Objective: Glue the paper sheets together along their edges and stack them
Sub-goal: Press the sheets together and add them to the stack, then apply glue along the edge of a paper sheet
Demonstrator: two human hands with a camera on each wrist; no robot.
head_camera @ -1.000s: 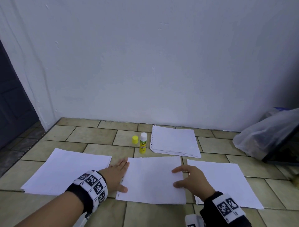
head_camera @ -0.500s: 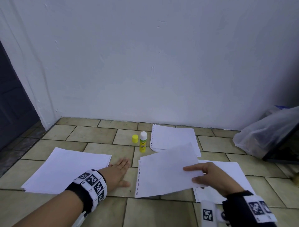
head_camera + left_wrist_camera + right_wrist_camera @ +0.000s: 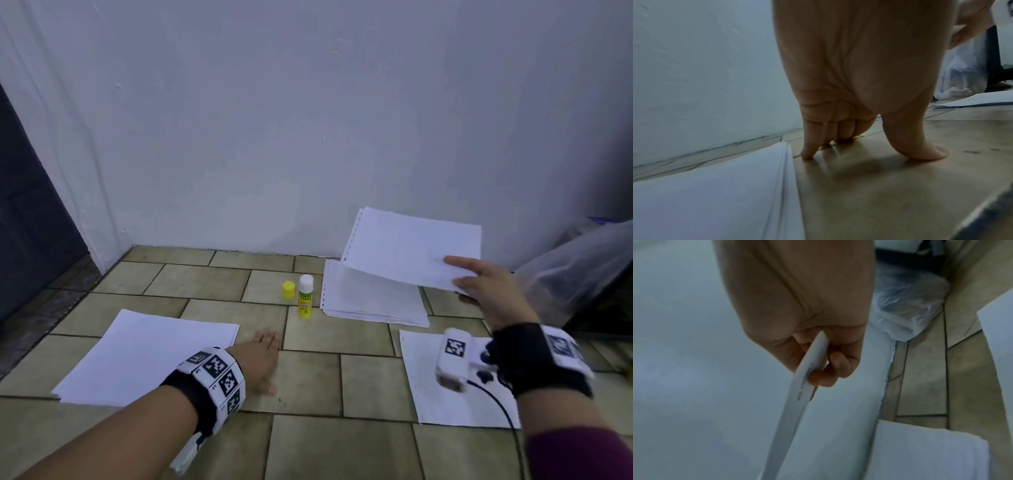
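Note:
My right hand [image 3: 479, 281] pinches the right edge of a white paper sheet [image 3: 407, 246] with a punched left margin and holds it in the air above the far paper stack [image 3: 370, 298]. In the right wrist view the held sheet [image 3: 805, 386] runs edge-on between thumb and curled fingers [image 3: 830, 369]. My left hand [image 3: 260, 359] lies flat on the floor tiles with fingers straight, just right of the left paper pile [image 3: 144, 356]; its fingertips [image 3: 807, 152] touch the floor beside that pile [image 3: 715, 194]. An uncapped yellow glue stick [image 3: 305, 297] stands upright, its yellow cap [image 3: 288, 290] beside it.
Another single sheet [image 3: 424, 373] lies on the tiles at the right, under my right wrist. A clear plastic bag [image 3: 575, 267] rests against a dark object at the far right. A white wall [image 3: 308, 120] closes the back, with a dark doorway [image 3: 24, 222] at left.
My right hand lifted the middle sheet off the floor and carried it up and to the right, over the far stack. The left hand stayed flat on the tiles.

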